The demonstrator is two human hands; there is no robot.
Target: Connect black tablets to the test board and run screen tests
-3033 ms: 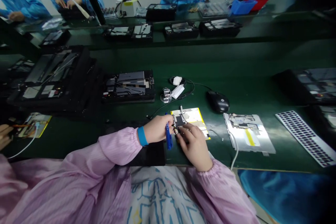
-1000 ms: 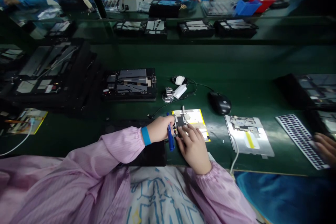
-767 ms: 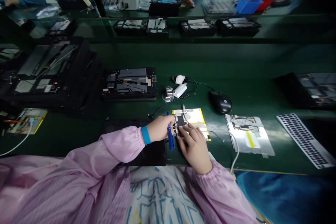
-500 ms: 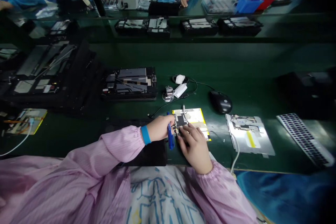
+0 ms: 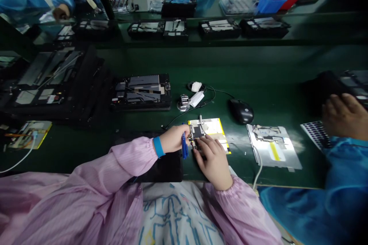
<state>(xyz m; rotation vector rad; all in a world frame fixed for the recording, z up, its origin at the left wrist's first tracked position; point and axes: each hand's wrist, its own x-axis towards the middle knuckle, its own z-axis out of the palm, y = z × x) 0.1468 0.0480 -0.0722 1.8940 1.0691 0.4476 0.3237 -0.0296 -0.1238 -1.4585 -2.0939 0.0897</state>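
Observation:
My left hand [image 5: 171,139], with a blue band at the wrist, is closed round a blue pen [image 5: 184,148] that slants down beside the board. My right hand [image 5: 214,160] lies with fingers stretched out over the near edge of a circuit board [image 5: 197,131], its fingertips touching it. The board sits with a white, yellow-edged battery pack [image 5: 214,124]. A white cable [image 5: 201,118] lies across the pack's upper part. Whatever is under my right fingertips is hidden.
A black mouse [image 5: 240,111], a tally counter [image 5: 184,102] and a silver panel [image 5: 272,147] lie around. Opened black devices [image 5: 140,91] are stacked to the left. At the right, a co-worker's hand [image 5: 346,116] reaches over a white keyboard [image 5: 315,132]. Several co-workers sit opposite.
A co-worker's blue-sleeved arm has come in from the right, over the keyboard. The blue pen has tilted slightly in my left hand. My right hand has hardly moved.

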